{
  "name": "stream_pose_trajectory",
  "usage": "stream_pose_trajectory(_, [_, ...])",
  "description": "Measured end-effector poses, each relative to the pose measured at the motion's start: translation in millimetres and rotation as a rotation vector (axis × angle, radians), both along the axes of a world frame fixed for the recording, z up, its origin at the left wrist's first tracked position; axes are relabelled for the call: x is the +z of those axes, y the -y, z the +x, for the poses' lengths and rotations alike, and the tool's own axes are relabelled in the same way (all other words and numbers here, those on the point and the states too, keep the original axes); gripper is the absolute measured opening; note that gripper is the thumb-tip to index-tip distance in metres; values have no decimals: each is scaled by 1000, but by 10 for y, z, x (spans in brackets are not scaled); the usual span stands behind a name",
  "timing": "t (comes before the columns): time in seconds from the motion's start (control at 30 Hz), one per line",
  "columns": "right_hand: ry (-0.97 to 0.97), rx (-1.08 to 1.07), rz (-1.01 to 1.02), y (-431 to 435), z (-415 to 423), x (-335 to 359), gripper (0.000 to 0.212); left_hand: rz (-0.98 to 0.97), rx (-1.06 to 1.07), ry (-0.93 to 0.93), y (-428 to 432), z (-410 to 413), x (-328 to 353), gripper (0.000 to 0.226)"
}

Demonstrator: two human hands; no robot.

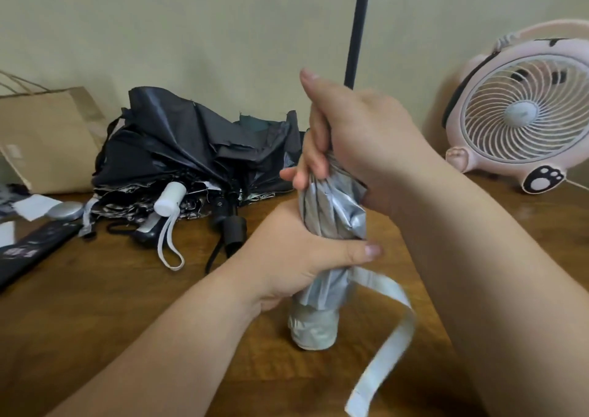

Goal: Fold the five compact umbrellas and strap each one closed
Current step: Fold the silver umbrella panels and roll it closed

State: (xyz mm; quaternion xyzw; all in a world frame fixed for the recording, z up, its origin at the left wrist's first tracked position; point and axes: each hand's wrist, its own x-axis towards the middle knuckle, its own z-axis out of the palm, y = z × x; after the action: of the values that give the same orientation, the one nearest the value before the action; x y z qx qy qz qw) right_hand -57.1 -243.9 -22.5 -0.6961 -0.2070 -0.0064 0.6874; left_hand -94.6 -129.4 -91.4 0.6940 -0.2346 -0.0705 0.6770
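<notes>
A silver compact umbrella (334,212) stands upright on the wooden table (127,305), its pale handle (314,329) down on the wood. My left hand (302,257) grips its lower canopy, thumb across the front. My right hand (357,136) grips the bunched fabric at the top. Its white strap (387,330) hangs loose to the right. Behind lies a pile of unfolded dark umbrellas (191,155), one with a white handle (170,198) and one with a black handle (234,230).
A pink desk fan (526,117) stands at the back right. A black pole (358,31) rises behind my right hand. A brown paper bag (44,136) leans at the back left. A folded black umbrella (32,251) and a grey oval case (63,210) lie at the left.
</notes>
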Motion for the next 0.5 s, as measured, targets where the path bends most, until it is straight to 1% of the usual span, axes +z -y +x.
stream_pose_trajectory(0.07, [81,-22,-52,-36,0,8,65,0,8,37,-54,32,-52,39])
stream_pose_trajectory(0.1, [103,45,-57,-25,15,1,62,-16,-33,34,-89,46,-80,35])
stream_pose_trajectory(0.13, [107,175,-38,-5,32,-15,57,-36,-105,16,-121,54,-100,29])
stream_pose_trajectory(0.17, [84,361,13,18,50,-38,49,-62,-189,-5,-150,62,-124,21])
stream_pose_trajectory(0.2, [43,570,83,35,71,-68,41,-95,-265,-27,-173,69,-149,19])
stream_pose_trajectory(0.23, [11,740,128,54,86,-96,40,-127,-335,-48,-189,76,-167,23])
stream_pose_trajectory(0.3, [11,925,109,96,148,-186,65,-163,-421,-62,-206,84,-178,26])
stream_pose_trajectory(0.33, [34,955,68,120,184,-224,74,-167,-433,-49,-209,83,-175,24])
stream_pose_trajectory(0.37, [62,940,5,147,192,-233,75,-165,-428,-30,-212,87,-170,23])
stream_pose_trajectory(0.43, [101,858,-112,191,192,-216,64,-137,-367,23,-210,98,-168,18])
stream_pose_trajectory(0.5, [103,788,-172,197,159,-188,47,-99,-235,82,-209,105,-192,15])
